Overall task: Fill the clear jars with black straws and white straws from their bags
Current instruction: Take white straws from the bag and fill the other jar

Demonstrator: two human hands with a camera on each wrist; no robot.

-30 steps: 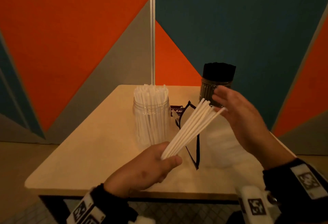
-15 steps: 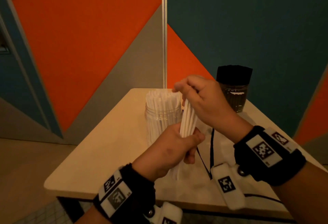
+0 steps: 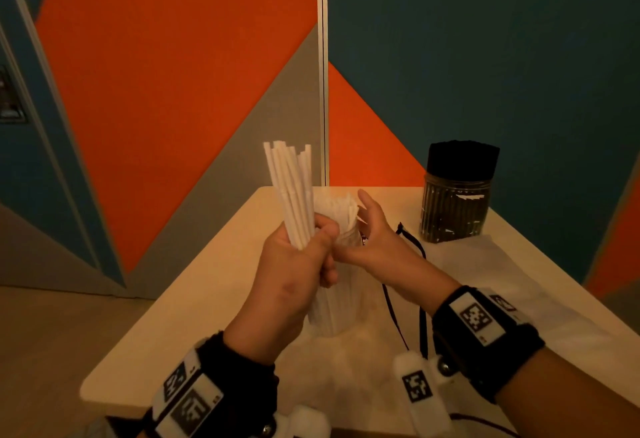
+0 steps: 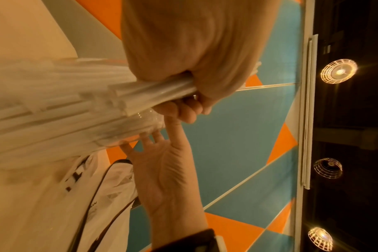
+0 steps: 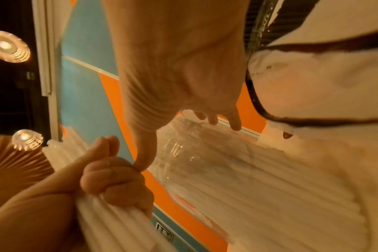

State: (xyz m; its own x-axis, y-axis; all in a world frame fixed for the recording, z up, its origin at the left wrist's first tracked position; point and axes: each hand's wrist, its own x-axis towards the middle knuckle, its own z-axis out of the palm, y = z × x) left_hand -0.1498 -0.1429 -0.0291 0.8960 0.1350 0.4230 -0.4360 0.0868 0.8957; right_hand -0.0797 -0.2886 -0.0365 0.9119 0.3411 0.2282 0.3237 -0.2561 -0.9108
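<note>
Centre of the head view: the left hand (image 3: 294, 274) is closed round a bundle of white straws (image 3: 292, 191), held nearly upright, tips fanned and uneven, directly in front of the clear jar of white straws (image 3: 341, 215) on the desk (image 3: 214, 285). The right hand (image 3: 377, 240) is relaxed with fingers extended, holding nothing; its thumb touches the left knuckles and its fingers lie at the jar's mouth. The jar of black straws (image 3: 457, 209) stands at right of frame, packed full, apart from the work. An empty bag (image 3: 502, 285) lies flat at lower right. Judgement: the step in hand is inserting this bundle. The white jar already appears crowded, so the bundle should be squared at its lower ends, the standing straws parted by the right fingers, and the bundle lowered vertically into that gap. Risk: angled entry may buckle straws or tip the jar.
</note>
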